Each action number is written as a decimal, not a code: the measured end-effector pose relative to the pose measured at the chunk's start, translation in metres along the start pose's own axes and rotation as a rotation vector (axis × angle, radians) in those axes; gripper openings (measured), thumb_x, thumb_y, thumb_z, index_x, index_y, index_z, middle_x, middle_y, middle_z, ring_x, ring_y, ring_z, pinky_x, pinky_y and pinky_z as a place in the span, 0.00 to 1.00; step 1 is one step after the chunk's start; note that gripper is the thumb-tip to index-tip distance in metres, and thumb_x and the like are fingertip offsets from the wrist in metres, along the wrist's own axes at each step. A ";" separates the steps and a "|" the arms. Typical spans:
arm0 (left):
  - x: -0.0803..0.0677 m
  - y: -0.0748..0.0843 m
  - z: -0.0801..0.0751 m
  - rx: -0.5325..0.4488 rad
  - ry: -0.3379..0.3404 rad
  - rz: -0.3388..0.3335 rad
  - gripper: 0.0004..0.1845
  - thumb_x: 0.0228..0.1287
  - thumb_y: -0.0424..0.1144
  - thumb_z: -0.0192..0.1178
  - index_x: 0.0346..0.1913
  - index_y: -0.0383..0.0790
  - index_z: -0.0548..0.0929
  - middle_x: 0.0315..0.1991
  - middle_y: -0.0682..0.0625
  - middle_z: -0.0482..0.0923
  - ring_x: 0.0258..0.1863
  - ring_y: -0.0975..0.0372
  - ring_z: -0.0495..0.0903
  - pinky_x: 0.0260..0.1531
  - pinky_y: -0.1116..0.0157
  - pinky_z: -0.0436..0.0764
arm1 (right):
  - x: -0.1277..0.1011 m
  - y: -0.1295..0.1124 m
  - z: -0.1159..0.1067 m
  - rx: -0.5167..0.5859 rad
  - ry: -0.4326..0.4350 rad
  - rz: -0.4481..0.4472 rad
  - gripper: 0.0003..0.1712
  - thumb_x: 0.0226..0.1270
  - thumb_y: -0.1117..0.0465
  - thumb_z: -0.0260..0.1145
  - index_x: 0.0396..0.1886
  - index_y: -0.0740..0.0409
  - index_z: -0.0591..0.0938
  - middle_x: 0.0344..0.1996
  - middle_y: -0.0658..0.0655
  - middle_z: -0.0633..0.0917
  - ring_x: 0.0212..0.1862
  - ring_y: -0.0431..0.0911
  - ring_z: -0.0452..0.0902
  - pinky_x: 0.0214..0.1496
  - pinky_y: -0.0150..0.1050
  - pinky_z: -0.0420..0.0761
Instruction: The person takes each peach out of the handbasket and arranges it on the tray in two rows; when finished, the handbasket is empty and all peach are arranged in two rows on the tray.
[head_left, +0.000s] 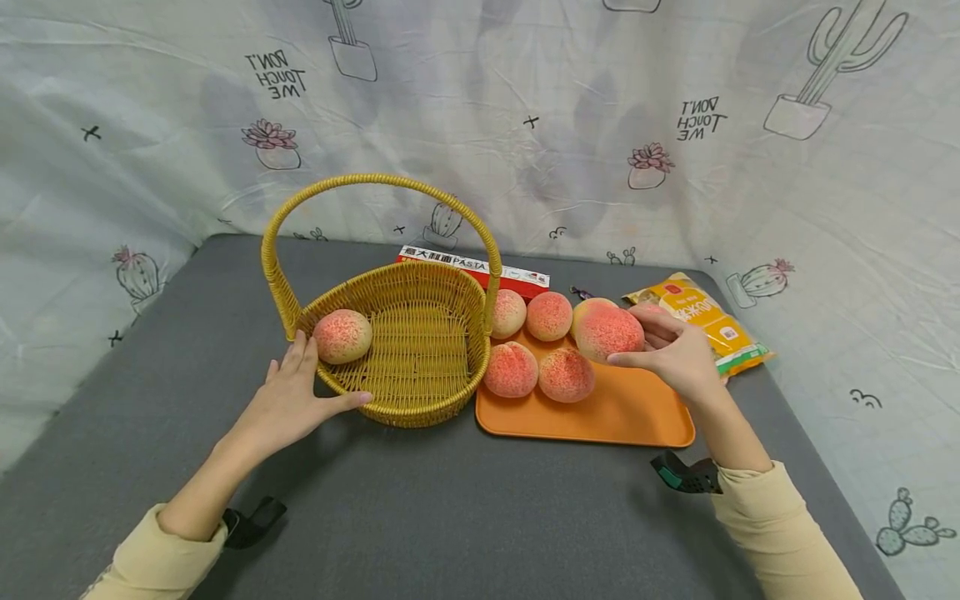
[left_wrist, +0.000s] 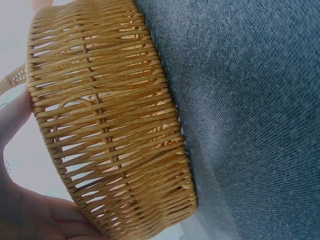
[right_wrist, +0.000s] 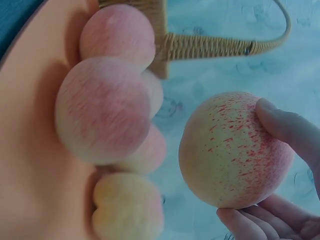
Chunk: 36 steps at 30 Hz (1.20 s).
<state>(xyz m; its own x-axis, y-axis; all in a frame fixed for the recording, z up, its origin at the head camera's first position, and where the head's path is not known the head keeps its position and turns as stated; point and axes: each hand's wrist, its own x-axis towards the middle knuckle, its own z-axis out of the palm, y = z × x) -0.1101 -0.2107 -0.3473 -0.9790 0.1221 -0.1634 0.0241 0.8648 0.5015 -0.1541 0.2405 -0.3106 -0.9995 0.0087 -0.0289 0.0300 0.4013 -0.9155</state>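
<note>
Head view: the right hand (head_left: pixel 678 354) grips a peach (head_left: pixel 607 331) with curled fingers, lifted just above the far side of the orange tray (head_left: pixel 622 412), where four more peaches (head_left: pixel 536 350) lie. The wicker basket (head_left: pixel 405 342) stands to the left of that peach, touching the tray's edge, one peach (head_left: pixel 342 336) already inside; the left hand (head_left: pixel 296 400) rests open-fingered against the basket's near-left rim, thumb along the weave. Left wrist view: the basket wall (left_wrist: pixel 110 125) fills the frame on the grey cloth, palm pressed at its edge. Right wrist view: fingers (right_wrist: pixel 285 127) and thumb cup the held peach (right_wrist: pixel 232 150), clear of the tray's peaches, with the basket handle (right_wrist: pixel 220 45) beyond.
</note>
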 end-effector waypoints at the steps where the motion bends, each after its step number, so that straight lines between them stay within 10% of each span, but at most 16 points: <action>1: 0.000 0.000 0.000 -0.002 0.000 -0.001 0.68 0.55 0.72 0.58 0.72 0.20 0.35 0.73 0.25 0.26 0.71 0.33 0.34 0.67 0.35 0.40 | -0.001 0.003 -0.002 -0.001 0.010 0.023 0.43 0.50 0.60 0.80 0.65 0.67 0.73 0.55 0.52 0.79 0.52 0.32 0.76 0.52 0.24 0.77; 10: 0.000 0.002 -0.001 0.011 0.005 -0.006 0.68 0.55 0.72 0.58 0.72 0.19 0.35 0.73 0.25 0.27 0.71 0.33 0.36 0.67 0.35 0.40 | 0.001 0.034 -0.014 -0.065 -0.011 0.196 0.50 0.57 0.54 0.75 0.73 0.68 0.62 0.69 0.68 0.66 0.69 0.60 0.63 0.64 0.41 0.72; 15: 0.000 0.002 -0.001 0.008 0.004 -0.007 0.68 0.55 0.72 0.58 0.72 0.19 0.35 0.73 0.25 0.27 0.72 0.33 0.36 0.67 0.35 0.40 | 0.005 0.052 -0.017 -0.081 -0.035 0.279 0.51 0.58 0.52 0.75 0.73 0.69 0.60 0.70 0.71 0.63 0.70 0.61 0.59 0.69 0.53 0.65; 21: 0.001 0.002 0.000 0.011 0.004 -0.006 0.68 0.55 0.72 0.58 0.73 0.20 0.36 0.73 0.25 0.27 0.72 0.33 0.36 0.67 0.35 0.41 | 0.006 0.062 -0.013 -0.117 -0.041 0.302 0.47 0.57 0.52 0.75 0.70 0.71 0.65 0.67 0.71 0.68 0.62 0.56 0.66 0.54 0.37 0.76; 36: 0.001 0.003 -0.001 0.001 0.000 0.003 0.68 0.56 0.71 0.59 0.72 0.19 0.35 0.73 0.25 0.27 0.72 0.34 0.34 0.67 0.36 0.39 | 0.008 0.062 -0.011 -0.148 -0.164 0.261 0.47 0.62 0.53 0.71 0.72 0.73 0.60 0.67 0.75 0.65 0.68 0.64 0.61 0.66 0.54 0.67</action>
<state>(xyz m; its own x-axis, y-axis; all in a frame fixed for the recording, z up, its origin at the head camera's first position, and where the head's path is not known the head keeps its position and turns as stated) -0.1107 -0.2086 -0.3453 -0.9789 0.1249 -0.1615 0.0276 0.8648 0.5014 -0.1604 0.2754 -0.3628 -0.9439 -0.0135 -0.3300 0.2724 0.5333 -0.8009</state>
